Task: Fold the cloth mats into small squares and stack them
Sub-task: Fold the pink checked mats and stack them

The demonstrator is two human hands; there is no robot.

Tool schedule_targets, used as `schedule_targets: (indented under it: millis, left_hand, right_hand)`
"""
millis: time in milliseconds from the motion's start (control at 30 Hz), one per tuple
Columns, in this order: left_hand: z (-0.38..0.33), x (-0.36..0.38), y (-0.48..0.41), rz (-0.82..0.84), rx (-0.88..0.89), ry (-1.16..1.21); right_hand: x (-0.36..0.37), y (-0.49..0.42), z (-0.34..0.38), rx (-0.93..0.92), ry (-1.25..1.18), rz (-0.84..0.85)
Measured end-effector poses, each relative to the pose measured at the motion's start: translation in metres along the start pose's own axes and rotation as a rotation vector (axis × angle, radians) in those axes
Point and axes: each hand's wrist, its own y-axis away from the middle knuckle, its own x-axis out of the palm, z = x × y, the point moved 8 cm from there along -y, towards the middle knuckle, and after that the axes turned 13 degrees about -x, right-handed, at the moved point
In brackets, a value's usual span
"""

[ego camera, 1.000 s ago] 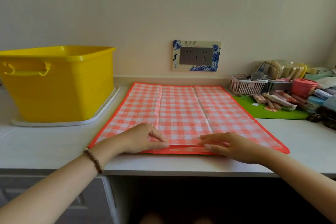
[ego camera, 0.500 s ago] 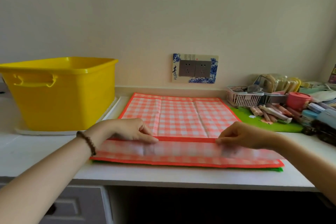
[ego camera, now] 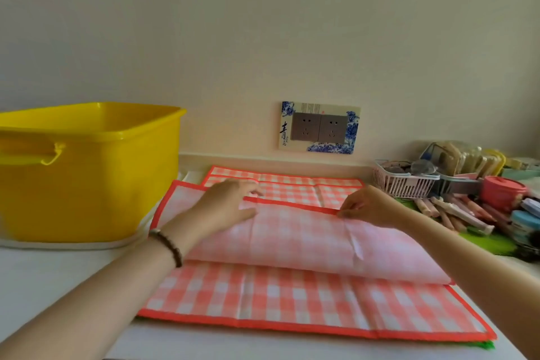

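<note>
Orange-and-white checked cloth, the top mat [ego camera: 292, 238] lies in the middle of the counter [ego camera: 58, 286], its near part turned over toward the back edge so the pale underside faces up. We hold its orange border with 2 hands. Our left hand [ego camera: 230, 204] grips the border between fingers and thumb, and our right hand [ego camera: 371, 207] pinches it further toward the right edge. The flap bulges above a second checked mat [ego camera: 292, 301], which lies flat and reaches almost to the front edge. A green fringe [ego camera: 486, 345] peeks out under that mat's near right corner. At the left edge stands a yellow tub [ego camera: 87, 172], just beside the mats. Toward the back right corner sit a pink basket [ego camera: 403, 184] and a clutter of tubes [ego camera: 455, 210].
</note>
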Motion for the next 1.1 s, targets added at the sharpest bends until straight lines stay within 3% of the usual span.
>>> schedule_targets:
  millis: [167,300,600,767,900,1100]
  left_hand:
    - [-0.009,0.064,0.01,0.29,-0.016,0.038]
    - [-0.001,0.091,0.011,0.39,-0.072,0.033]
    - [0.012,0.111,0.008,0.366,-0.128,-0.115]
    - [0.016,0.12,0.01,0.34,-0.161,-0.175]
    - [0.016,0.122,0.012,0.318,-0.177,-0.162]
    - [0.014,0.121,0.013,0.284,-0.154,-0.179]
  right_hand:
    - [0.025,-0.011,-0.031,0.098,-0.071,-0.061]
    - [0.041,-0.018,-0.04,0.131,-0.099,-0.097]
    - [0.059,-0.024,-0.059,0.239,-0.034,-0.186]
    - [0.061,-0.021,-0.017,0.193,-0.016,-0.271]
    - [0.093,-0.023,0.041,0.05,0.042,-0.171]
    - [0.131,-0.023,0.067,0.038,0.138,-0.047]
